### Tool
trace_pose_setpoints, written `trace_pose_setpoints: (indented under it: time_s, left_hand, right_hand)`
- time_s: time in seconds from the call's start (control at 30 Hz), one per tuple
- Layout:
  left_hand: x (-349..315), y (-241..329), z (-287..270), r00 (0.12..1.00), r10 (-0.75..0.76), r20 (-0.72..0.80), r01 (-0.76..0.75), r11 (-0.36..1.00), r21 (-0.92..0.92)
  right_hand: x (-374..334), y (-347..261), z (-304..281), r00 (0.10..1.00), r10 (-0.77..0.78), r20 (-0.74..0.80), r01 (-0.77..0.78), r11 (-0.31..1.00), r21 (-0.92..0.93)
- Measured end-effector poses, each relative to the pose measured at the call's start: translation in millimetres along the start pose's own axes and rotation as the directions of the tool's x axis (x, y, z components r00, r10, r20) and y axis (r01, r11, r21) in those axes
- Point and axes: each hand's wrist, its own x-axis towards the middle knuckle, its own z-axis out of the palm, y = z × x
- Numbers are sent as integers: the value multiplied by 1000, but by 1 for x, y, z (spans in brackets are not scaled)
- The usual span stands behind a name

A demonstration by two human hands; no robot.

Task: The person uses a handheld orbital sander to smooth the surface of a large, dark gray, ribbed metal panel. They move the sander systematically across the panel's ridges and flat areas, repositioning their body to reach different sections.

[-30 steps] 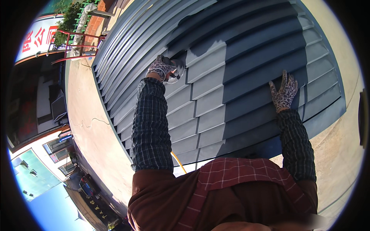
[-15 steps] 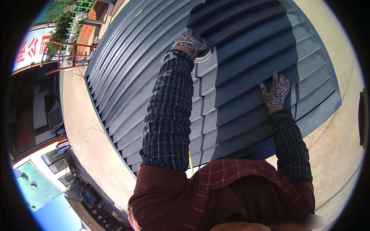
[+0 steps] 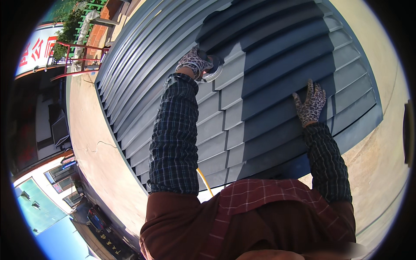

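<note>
A large grey slatted panel (image 3: pixel 232 112) with overlapping ribs lies in front of me. My left hand (image 3: pixel 192 60), in a leopard-print glove, is closed around a round sander (image 3: pixel 213 73) with a dark top and a pale disc. The disc appears to rest on the panel's slats; the palm side of my grip is hidden. Farther right, my right hand (image 3: pixel 311 105), gloved alike, lies on the shaded slats with its fingers spread, holding nothing. A yellow hose (image 3: pixel 204 181) shows beside my left upper arm, partly hidden by it.
My dark shadow (image 3: pixel 277 65) falls across the panel's middle. Pale concrete ground (image 3: pixel 89 125) runs along its left and right. A red metal frame (image 3: pixel 65 60) stands at the far left, near a green fence (image 3: pixel 90 21). Buildings rise at the left edge.
My left hand has moved left and slightly nearer with the sander, and the shadow's left edge has shifted with it. More of the yellow hose shows. My right hand stays practically in place.
</note>
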Motion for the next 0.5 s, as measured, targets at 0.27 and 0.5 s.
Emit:
trace_pose_setpoints:
  time_s: [0.27, 0.5]
  left_hand:
    - [2, -48, 5, 997, -68, -35, 68, 998, -8]
    - [7, -4, 0, 999, -6, -37, 6, 1000, -1]
  right_hand:
    - [1, 1, 1, 1000, -21, 8, 21, 1000, -6]
    - [0, -14, -17, 997, 14, 76, -11, 1000, -28]
